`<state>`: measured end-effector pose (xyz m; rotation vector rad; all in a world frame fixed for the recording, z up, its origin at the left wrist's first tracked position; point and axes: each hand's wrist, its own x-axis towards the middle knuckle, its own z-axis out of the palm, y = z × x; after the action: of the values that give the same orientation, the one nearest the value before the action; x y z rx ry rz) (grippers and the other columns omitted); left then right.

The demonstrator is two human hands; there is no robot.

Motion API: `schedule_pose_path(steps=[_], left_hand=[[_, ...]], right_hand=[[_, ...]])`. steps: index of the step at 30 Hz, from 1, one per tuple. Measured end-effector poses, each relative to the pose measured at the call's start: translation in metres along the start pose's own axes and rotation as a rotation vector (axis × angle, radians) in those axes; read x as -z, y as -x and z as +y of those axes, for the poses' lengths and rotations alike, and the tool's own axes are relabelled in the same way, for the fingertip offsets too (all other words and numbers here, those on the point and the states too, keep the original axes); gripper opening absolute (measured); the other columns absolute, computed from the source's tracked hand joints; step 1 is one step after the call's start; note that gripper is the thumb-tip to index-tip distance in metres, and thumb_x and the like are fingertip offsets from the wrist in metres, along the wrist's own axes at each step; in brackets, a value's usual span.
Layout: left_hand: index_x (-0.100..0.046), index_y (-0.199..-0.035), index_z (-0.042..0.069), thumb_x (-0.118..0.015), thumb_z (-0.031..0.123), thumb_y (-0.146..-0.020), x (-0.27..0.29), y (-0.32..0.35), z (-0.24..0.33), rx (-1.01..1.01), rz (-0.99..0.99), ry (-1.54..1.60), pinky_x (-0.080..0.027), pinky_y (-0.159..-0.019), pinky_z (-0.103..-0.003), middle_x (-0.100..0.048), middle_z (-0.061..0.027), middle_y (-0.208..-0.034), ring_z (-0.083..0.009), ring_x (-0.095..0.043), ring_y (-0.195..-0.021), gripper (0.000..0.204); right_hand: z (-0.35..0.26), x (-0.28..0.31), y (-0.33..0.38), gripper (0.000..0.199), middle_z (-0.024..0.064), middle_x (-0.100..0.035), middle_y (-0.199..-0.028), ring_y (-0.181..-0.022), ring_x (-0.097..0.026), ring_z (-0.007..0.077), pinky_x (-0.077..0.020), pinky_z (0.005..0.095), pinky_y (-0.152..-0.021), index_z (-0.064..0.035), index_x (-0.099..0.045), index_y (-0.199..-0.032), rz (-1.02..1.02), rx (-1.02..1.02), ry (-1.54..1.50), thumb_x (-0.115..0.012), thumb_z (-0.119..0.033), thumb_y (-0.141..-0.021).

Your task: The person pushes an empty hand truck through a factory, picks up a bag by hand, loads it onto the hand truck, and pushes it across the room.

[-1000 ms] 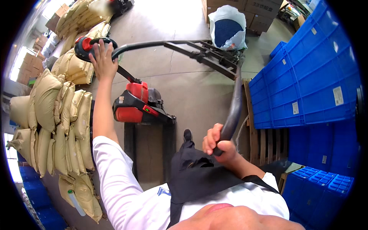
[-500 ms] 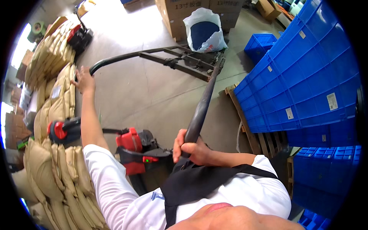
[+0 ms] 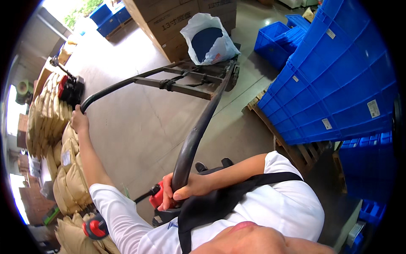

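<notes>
A black metal hand truck point(image 3: 174, 86) stretches away from me, its two long curved handles pointing back toward my body. My left hand point(image 3: 79, 120) is wrapped round the end of the left handle, out at arm's length. Close to my waist, my right hand point(image 3: 186, 188) grips the end of the right handle. At the far end of the frame rests a white plastic bag point(image 3: 228, 50), its mouth wide and a dark blue mass point(image 3: 206, 42) showing inside. Black cord is tied about the crossbars.
Blue crates point(image 3: 338, 84) stand stacked on a wooden pallet point(image 3: 292, 144) at the right. Tan sacks point(image 3: 69, 178) are piled along the left. Large cardboard boxes point(image 3: 169, 25) rise behind the bag. Red-and-black equipment point(image 3: 156, 199) sits beside my right hand, and a blue bin point(image 3: 270, 44) lies beyond.
My left hand had its fingers spread beside the left handle's end and is now closed round it. The hand truck's handles and my right hand sit further left and lower in view.
</notes>
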<state>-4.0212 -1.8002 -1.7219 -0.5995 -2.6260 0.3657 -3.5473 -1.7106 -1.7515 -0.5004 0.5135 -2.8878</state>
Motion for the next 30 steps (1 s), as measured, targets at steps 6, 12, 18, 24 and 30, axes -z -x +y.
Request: schedule_pose_path(steps=[6,12,18,24,30], left_hand=[[-0.049,-0.112,0.017,-0.063,0.018,-0.082,0.005,-0.066,-0.001,-0.095,0.053,0.049,-0.047,-0.077,-0.048,-0.059,-0.0119,-0.097,-0.0351,-0.059,-0.094,0.034],[-0.054,-0.106,0.016,-0.061,0.019,-0.082,0.015,-0.138,0.025,-0.185,0.169,0.086,-0.047,-0.074,-0.046,-0.060,-0.0084,-0.095,-0.0303,-0.061,-0.091,0.025],[-0.056,-0.099,0.014,-0.057,0.016,-0.082,0.025,-0.204,0.030,-0.232,0.307,0.137,-0.047,-0.072,-0.046,-0.060,-0.0091,-0.091,-0.0304,-0.061,-0.086,0.017],[-0.059,-0.098,0.015,-0.057,0.012,-0.082,0.038,-0.236,0.039,-0.234,0.329,0.212,-0.046,-0.076,-0.041,-0.063,-0.0046,-0.090,-0.0254,-0.061,-0.087,0.017],[-0.061,-0.095,0.014,-0.058,0.009,-0.080,0.043,-0.275,0.033,-0.255,0.346,0.265,-0.046,-0.077,-0.039,-0.063,-0.0045,-0.087,-0.0232,-0.062,-0.086,0.016]], right_hand=[[-0.012,0.003,-0.062,0.027,0.0162,-0.066,-0.094,-0.102,-0.061,0.0277,-0.0366,0.0434,-0.103,-0.0040,-0.047,-0.089,-0.104,0.105,0.060,-0.065,-0.024,-0.085],[-0.034,0.013,-0.126,0.028,0.0145,-0.066,-0.090,-0.103,-0.061,0.0292,-0.0328,0.0433,-0.104,-0.0051,-0.048,-0.090,-0.096,0.275,0.220,-0.064,-0.027,-0.086],[-0.061,-0.007,-0.177,0.026,0.0146,-0.065,-0.087,-0.099,-0.063,0.0301,-0.0295,0.0431,-0.105,-0.0054,-0.048,-0.091,-0.111,0.365,0.284,-0.060,-0.027,-0.088],[-0.068,-0.004,-0.220,0.027,0.0116,-0.065,-0.083,-0.097,-0.065,0.0261,-0.0307,0.0426,-0.104,-0.0073,-0.048,-0.090,-0.145,0.415,0.352,-0.064,-0.029,-0.085],[-0.074,-0.009,-0.263,0.026,0.0130,-0.066,-0.084,-0.093,-0.065,0.0290,-0.0291,0.0391,-0.104,-0.0050,-0.050,-0.090,-0.167,0.412,0.391,-0.067,-0.024,-0.083]])
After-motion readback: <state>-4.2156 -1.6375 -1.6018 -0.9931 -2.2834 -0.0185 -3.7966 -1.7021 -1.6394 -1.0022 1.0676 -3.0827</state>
